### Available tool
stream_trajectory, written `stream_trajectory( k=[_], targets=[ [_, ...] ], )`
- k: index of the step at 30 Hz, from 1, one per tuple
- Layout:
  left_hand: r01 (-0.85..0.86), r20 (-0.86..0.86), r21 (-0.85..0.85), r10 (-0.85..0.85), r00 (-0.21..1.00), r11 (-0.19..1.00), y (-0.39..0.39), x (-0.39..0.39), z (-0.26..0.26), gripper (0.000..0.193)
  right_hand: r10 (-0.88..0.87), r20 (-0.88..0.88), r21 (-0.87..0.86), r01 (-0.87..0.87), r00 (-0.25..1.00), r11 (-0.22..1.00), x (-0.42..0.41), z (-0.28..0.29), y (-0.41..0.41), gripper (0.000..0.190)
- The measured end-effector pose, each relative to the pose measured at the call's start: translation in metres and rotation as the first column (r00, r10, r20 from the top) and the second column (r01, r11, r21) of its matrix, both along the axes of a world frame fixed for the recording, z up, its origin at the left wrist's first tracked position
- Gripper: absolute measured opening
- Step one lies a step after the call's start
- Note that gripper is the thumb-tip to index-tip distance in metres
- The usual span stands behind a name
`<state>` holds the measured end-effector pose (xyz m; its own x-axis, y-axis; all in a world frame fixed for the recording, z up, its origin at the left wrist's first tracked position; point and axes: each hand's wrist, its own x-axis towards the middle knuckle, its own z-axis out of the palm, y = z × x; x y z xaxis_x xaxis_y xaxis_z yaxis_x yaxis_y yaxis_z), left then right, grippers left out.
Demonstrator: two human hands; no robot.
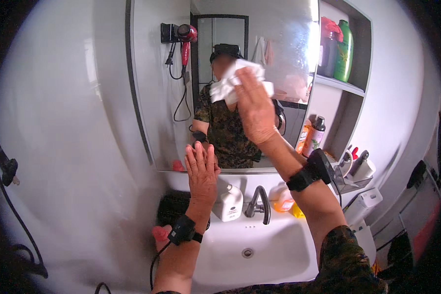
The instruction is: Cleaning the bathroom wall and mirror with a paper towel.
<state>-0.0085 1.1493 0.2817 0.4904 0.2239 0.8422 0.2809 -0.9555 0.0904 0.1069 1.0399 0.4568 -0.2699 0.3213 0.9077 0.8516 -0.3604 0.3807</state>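
Observation:
A wall mirror [161,139] fills the upper middle of the view and reflects a person in a camouflage shirt. Against its glass my right hand [255,106] presses a folded white cloth [226,88], with the fingers laid over it. Lower and to the left, my left hand [202,172] is held flat with its fingertips at the mirror's lower part; it holds nothing. Below the mirror is a white washbasin [275,250] with a black faucet [262,205]. A white plastic bottle [231,205] stands on the basin's back ledge, between my left hand and the faucet.
To the right, wall shelves [341,85] hold a green bottle [343,51] and other bottles. A clear caddy [349,183] with toiletries hangs below them. An orange soap bottle [283,204] stands right of the faucet. A black cable [13,213] hangs at the left wall.

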Motion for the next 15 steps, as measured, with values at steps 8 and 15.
stream_trajectory(
  k=[8, 15],
  targets=[
    [-0.035, 0.039, 0.071, 0.032, 0.999, 0.997, 0.005, 0.005, -0.003, 0.078, -0.028, 0.039, 0.077, 0.025, 0.999, 0.997, -0.005, 0.034, -0.001, 0.04],
    [-0.013, -0.057, -0.025, 0.012, 0.998, 1.0, -0.002, 0.003, 0.003, 0.076, 0.026, 0.146, -0.107, -0.01, 0.989, 0.994, -0.028, 0.03, 0.051, 0.04]
  ],
)
